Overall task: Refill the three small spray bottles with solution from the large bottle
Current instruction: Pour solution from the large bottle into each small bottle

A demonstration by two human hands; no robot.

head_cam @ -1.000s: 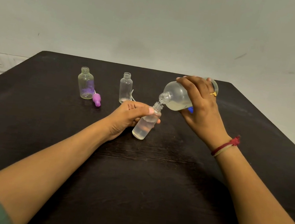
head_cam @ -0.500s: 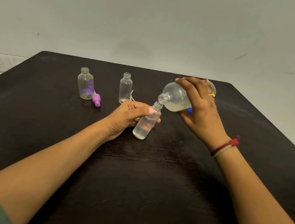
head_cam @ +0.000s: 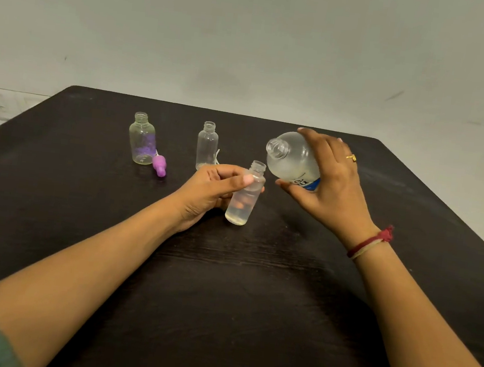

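Observation:
My left hand (head_cam: 209,190) grips a small clear bottle (head_cam: 245,197), open at the top and tilted slightly, nearly full of clear liquid, its base on the dark table (head_cam: 223,286). My right hand (head_cam: 329,184) holds the large frosted bottle (head_cam: 291,160) with a blue label, tipped with its open mouth up and to the left, apart from the small bottle's neck. Two more small uncapped bottles stand further back: one with a purple tint (head_cam: 141,138) at the left and a clear one (head_cam: 207,144) in the middle.
A purple spray cap (head_cam: 159,165) lies beside the left bottle. A thin white tube (head_cam: 216,157) shows next to the middle bottle. The table's far edge meets a pale wall (head_cam: 250,48); the near edge runs along the bottom.
My right hand has lifted the large bottle's mouth up and away from the small bottle's neck, ending the pour. The left hand keeps its grip in the same place.

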